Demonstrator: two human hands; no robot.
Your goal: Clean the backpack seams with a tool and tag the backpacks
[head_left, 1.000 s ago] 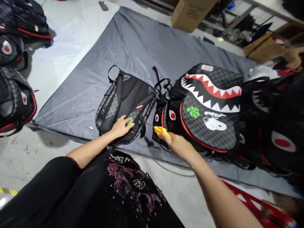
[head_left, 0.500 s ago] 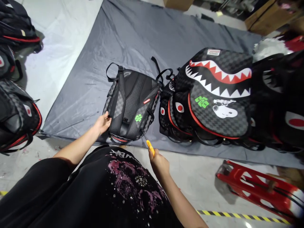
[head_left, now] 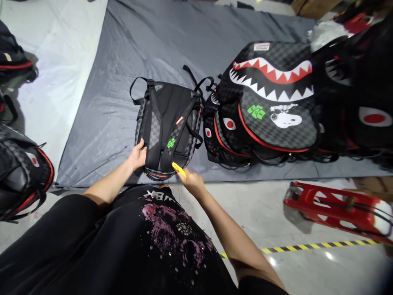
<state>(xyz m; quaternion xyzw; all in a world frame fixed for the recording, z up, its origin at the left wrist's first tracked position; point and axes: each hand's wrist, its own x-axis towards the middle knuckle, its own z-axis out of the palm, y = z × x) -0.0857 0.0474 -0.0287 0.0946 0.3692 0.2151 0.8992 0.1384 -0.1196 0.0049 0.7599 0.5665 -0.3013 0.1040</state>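
A black and grey checkered backpack [head_left: 167,123] lies straps-up on a grey sheet [head_left: 172,45], with a small green tag [head_left: 171,143] on its back panel. My left hand [head_left: 138,155] grips the backpack's lower left edge, fingers curled on it. My right hand [head_left: 192,182] is closed round a yellow-handled tool [head_left: 179,169] whose tip touches the backpack's bottom edge. To the right sits a pile of shark-mouth backpacks [head_left: 270,102], the top one showing red and white teeth.
More backpacks [head_left: 21,172] lie at the left on a white sheet [head_left: 52,61]. A red metal frame [head_left: 334,207] lies on the concrete floor at the right, above a yellow-black tape line [head_left: 307,247]. My black patterned clothing [head_left: 138,241] fills the foreground.
My left hand moved from the green tag to the backpack's lower left edge. My right hand drew the yellow tool from beside the pile to the backpack's bottom edge. The view tilted down.
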